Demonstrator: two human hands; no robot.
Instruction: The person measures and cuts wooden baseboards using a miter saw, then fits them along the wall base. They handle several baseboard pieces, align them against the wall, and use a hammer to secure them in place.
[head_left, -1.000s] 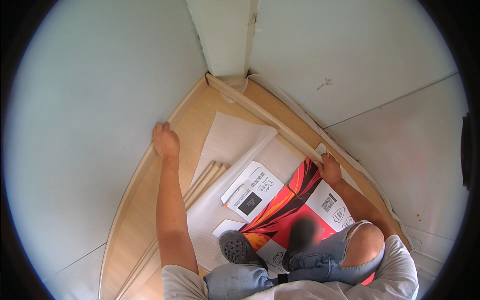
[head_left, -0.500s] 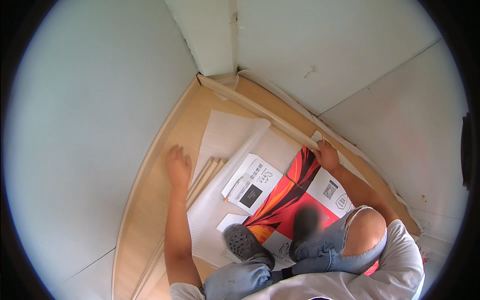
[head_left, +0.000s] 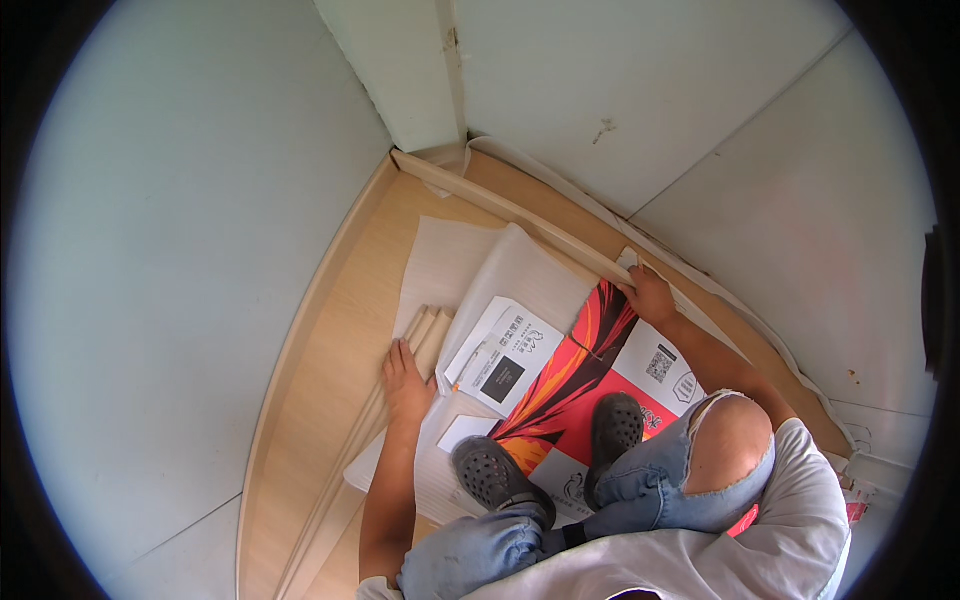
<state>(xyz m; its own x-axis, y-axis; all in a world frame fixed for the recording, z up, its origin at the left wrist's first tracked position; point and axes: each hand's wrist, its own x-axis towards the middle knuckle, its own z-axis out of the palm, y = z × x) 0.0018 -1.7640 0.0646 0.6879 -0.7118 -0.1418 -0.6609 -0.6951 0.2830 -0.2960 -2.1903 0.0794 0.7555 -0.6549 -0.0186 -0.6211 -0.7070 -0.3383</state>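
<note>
Head view: pale grey walls rise left and right of a corner, with a light wood-coloured floor between them. Red, black and orange printed cardboard lies under the person's feet, partly over a white translucent sheet. An edging board runs from the corner to the right hand, whose fingers are curled closed on its near end. A bundle of narrow wood strips lies lengthwise on the floor, left of a white printed packet. Dark perforated clogs cover the feet. Smallest, the left hand rests over the bundle, fingers slightly apart; whether they grip it, I cannot tell.
</note>
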